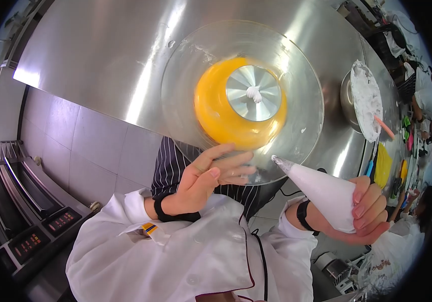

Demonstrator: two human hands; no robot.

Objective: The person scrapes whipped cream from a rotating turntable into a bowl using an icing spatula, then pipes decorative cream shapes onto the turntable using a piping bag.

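Floor tiles (75,131) and a twin-panel appliance (26,241) occupy the left, beside a stainless worktop (100,50). Left hand (208,173): nothing grasped; fingers loosely spread at the near edge of the clear turntable (185,60); contact cannot be confirmed. Yellow body (211,110) and silver disc (238,108) show within the turntable's outline. Progress, as judged: early stage. One white dollop (253,94) sits at the disc's centre; the remaining disc carries none, and the piping bag (321,194) appears well filled. Right hand (372,211): clenched around the bag's wide end, elbow bent, nozzle (281,163) angled inward over the turntable, apart from the dollop. Far right: metal bowl (347,98) with white mixture (367,103).
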